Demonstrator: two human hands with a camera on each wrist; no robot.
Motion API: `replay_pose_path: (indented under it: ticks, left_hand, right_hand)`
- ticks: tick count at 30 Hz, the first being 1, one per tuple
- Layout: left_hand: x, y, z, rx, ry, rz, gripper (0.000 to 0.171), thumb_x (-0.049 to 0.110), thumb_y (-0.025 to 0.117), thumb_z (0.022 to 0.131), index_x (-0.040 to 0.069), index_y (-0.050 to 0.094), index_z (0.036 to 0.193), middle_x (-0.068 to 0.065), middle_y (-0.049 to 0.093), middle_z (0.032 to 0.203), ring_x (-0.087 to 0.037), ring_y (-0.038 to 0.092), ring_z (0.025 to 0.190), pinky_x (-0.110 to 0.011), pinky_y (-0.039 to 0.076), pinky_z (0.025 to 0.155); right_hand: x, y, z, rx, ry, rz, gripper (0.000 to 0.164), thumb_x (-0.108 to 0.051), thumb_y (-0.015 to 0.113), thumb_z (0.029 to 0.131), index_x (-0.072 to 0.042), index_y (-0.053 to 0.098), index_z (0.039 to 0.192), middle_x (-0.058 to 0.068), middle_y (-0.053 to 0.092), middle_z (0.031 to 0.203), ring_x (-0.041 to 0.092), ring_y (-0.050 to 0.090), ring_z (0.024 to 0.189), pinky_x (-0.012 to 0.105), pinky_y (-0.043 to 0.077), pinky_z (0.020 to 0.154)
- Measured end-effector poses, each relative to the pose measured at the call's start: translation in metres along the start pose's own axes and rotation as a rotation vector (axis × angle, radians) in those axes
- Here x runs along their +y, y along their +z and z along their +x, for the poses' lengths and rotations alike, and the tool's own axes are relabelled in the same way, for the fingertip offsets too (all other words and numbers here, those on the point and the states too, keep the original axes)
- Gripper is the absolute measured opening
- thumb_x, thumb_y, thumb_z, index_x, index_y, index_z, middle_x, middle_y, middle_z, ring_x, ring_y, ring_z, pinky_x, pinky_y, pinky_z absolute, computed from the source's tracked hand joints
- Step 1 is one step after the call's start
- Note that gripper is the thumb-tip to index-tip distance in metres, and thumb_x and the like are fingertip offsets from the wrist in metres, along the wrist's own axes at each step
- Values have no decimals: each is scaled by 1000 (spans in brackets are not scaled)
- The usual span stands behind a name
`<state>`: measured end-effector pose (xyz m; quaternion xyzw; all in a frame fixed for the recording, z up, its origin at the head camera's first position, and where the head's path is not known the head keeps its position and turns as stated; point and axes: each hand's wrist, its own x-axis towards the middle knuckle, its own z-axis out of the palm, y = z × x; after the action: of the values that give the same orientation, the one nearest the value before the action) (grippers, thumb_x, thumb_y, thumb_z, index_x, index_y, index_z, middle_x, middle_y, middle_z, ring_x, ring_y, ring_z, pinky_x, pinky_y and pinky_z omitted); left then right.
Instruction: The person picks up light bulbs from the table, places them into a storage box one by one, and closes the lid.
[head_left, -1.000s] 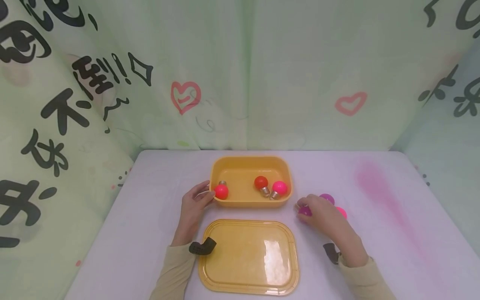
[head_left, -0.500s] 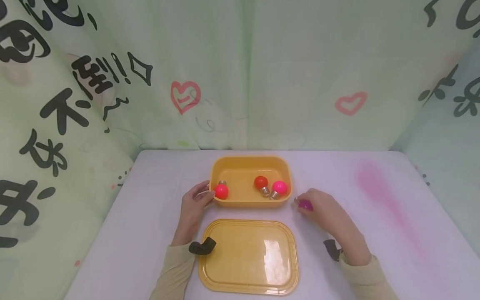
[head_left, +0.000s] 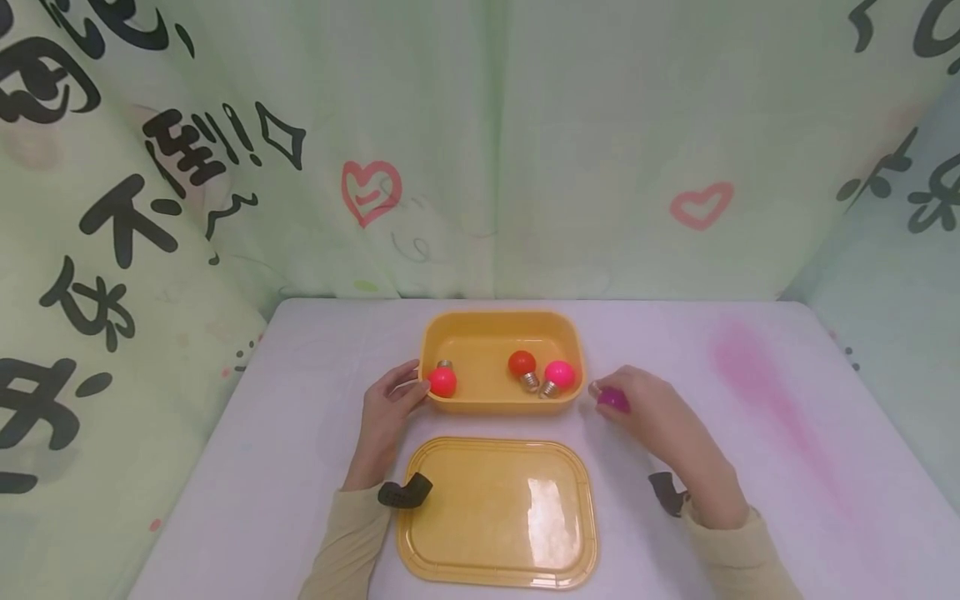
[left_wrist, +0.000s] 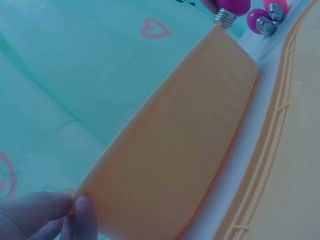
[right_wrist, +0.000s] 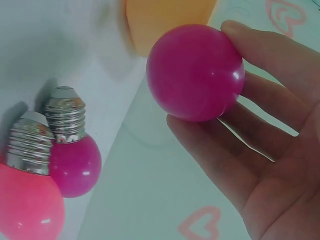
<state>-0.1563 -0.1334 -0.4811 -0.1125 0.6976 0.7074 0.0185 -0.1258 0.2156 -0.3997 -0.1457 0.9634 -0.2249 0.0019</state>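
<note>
Head view: a pinch of the right hand (head_left: 651,408) on a purple bulb (head_left: 614,400), just beside the right end of the yellow box (head_left: 502,408), with the metal cap towards this box. At the front left corner of the same box, a grip of the left hand (head_left: 388,408). Inside the box, on the left, a coral bulb (head_left: 442,382); on the right, close together, a red bulb (head_left: 522,363) and a bright pink bulb (head_left: 560,375). Nearer to the person, flat on the white table (head_left: 247,467), a yellow lid (head_left: 487,517), apart from the box. Behind, a pale green cloth (head_left: 570,150) with red hearts.

Right wrist view: thumb and fingers partly bent, apart only by the width of the held globe. On the table, a second purple bulb (right_wrist: 77,167) and a pink bulb (right_wrist: 30,202), side by side.

Left wrist view: thumb against the outside of the long wall, other fingers near the corner. Contact between held cap and rim: impossible to tell.
</note>
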Motion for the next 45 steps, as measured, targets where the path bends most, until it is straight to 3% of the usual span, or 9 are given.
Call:
replay_pose_path:
  ticks: [9, 22, 35, 45]
  left_hand:
    - [1, 1, 0, 12, -26, 26, 44, 20, 72, 92, 18, 60, 134, -7, 59, 128, -21, 64, 110, -26, 57, 91]
    - [2, 0, -1, 8, -29, 40, 44, 21, 71, 92, 18, 59, 135, -7, 59, 130, -21, 64, 110, -28, 56, 93]
    - [2, 1, 0, 13, -16, 41, 48, 22, 74, 91, 16, 58, 136, -9, 58, 131, -22, 62, 113, -26, 56, 91]
    - [2, 2, 0, 16, -13, 52, 49, 20, 73, 91, 13, 59, 137, -12, 57, 131, -24, 61, 114, -25, 56, 90]
  right_hand:
    - [-6, -5, 3, 9, -3, 1, 29, -10, 81, 82, -4, 73, 109, 8, 71, 97, 27, 67, 92, 47, 59, 85]
    - [-17, -8, 10, 45, -83, 18, 29, -9, 80, 82, -3, 73, 109, 9, 71, 99, 26, 67, 91, 45, 59, 83]
    - [-30, 1, 26, 40, -122, 32, 30, -7, 81, 80, -3, 72, 108, 7, 69, 97, 24, 64, 89, 43, 59, 82]
    - [-36, 12, 40, -19, -65, 68, 33, -14, 81, 82, -7, 72, 114, 5, 69, 102, 25, 64, 97, 45, 57, 89]
